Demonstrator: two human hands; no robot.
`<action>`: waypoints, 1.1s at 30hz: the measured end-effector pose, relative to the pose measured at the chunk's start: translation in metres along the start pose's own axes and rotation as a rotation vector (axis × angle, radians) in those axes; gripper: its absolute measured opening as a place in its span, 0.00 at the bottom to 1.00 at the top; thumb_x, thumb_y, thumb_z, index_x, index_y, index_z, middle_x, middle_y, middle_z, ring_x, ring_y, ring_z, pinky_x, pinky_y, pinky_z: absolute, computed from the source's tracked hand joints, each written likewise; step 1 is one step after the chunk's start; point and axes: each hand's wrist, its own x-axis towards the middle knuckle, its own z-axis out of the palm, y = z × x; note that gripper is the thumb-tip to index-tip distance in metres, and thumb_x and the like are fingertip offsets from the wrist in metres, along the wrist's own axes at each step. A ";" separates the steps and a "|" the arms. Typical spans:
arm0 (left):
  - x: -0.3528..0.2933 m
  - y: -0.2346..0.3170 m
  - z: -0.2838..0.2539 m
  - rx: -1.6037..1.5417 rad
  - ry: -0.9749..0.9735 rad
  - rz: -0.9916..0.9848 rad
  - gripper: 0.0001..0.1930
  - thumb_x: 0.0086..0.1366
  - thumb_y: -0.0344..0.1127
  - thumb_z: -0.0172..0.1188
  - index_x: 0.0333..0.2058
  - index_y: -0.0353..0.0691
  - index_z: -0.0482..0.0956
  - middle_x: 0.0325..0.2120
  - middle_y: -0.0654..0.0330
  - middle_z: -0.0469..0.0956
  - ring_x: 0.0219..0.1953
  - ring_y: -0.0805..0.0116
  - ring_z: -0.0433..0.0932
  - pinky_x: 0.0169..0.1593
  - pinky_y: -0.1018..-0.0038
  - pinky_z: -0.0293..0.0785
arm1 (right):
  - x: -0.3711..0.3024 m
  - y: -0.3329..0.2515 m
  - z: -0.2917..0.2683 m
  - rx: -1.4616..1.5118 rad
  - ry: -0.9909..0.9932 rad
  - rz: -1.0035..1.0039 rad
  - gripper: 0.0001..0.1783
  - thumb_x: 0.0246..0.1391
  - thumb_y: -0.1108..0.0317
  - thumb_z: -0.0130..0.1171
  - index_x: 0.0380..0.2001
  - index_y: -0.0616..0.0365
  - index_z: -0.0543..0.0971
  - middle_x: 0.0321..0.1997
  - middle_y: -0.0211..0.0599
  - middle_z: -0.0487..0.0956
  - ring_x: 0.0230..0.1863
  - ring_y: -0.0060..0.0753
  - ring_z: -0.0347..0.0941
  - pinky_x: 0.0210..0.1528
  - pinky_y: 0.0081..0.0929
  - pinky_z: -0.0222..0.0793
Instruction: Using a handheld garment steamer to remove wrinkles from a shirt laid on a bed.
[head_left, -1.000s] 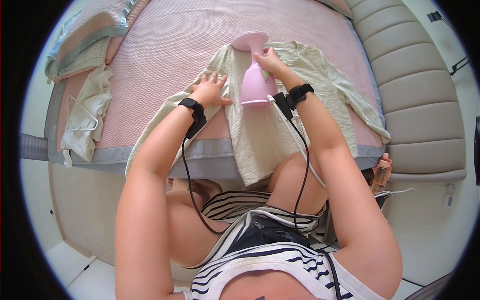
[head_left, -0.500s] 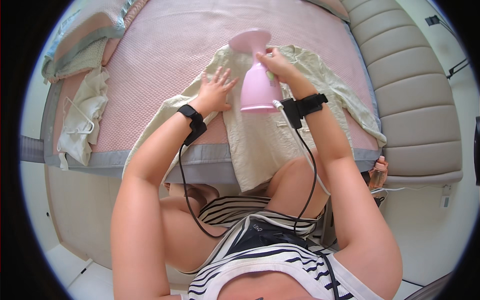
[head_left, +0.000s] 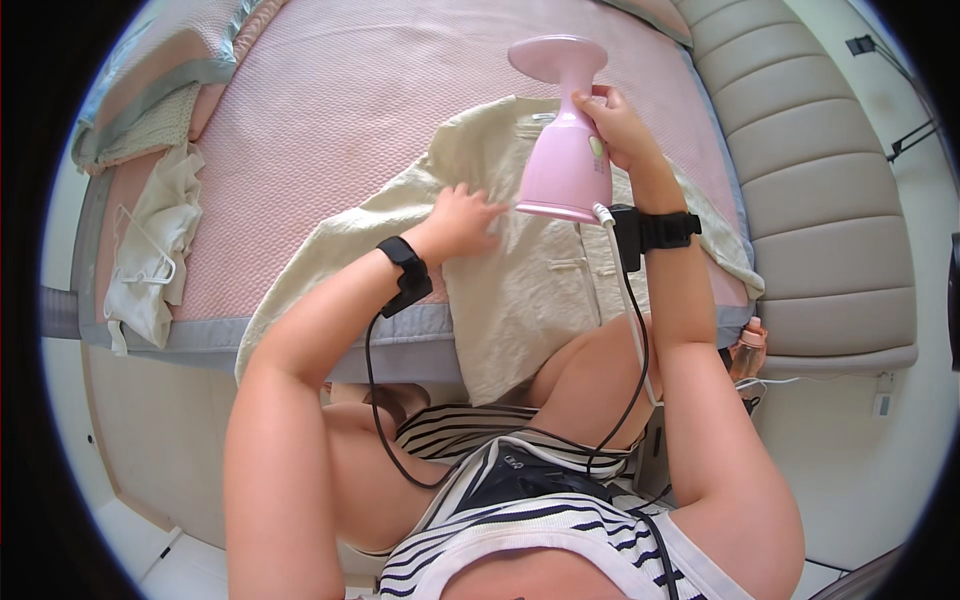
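Observation:
My right hand [head_left: 620,125] is closed round the neck of a pink handheld garment steamer [head_left: 565,170], raised above a cream shirt [head_left: 520,320]. The steamer's wide round head is at the top, and a white cord comes off its base. The shirt lies spread on the bed, its lower edge hanging over the side; a knotted-style closure shows on its front. My left hand [head_left: 462,222] is over the shirt's left part, fingers apart and slightly blurred, with nothing held. Whether it touches the cloth is hard to see.
The pink quilted bed cover [head_left: 330,120] has a grey border. At the left lie a white garment with a white hanger [head_left: 145,250] and pillows [head_left: 165,70]. A padded beige headboard [head_left: 810,180] stands at the right, with an orange bottle [head_left: 748,350] below it.
My right hand has moved the steamer to the right and slightly up. My left hand has shifted right and down over the shirt, its fingers less outstretched.

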 end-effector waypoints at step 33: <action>0.101 -0.115 -0.005 -0.602 0.483 -0.625 0.28 0.53 0.59 0.55 0.36 0.35 0.75 0.37 0.49 0.77 0.41 0.55 0.76 0.42 0.64 0.71 | -0.045 0.004 -0.004 0.169 -0.026 -0.001 0.31 0.52 0.62 0.57 0.52 0.72 0.58 0.36 0.47 0.71 0.31 0.27 0.72 0.31 0.23 0.71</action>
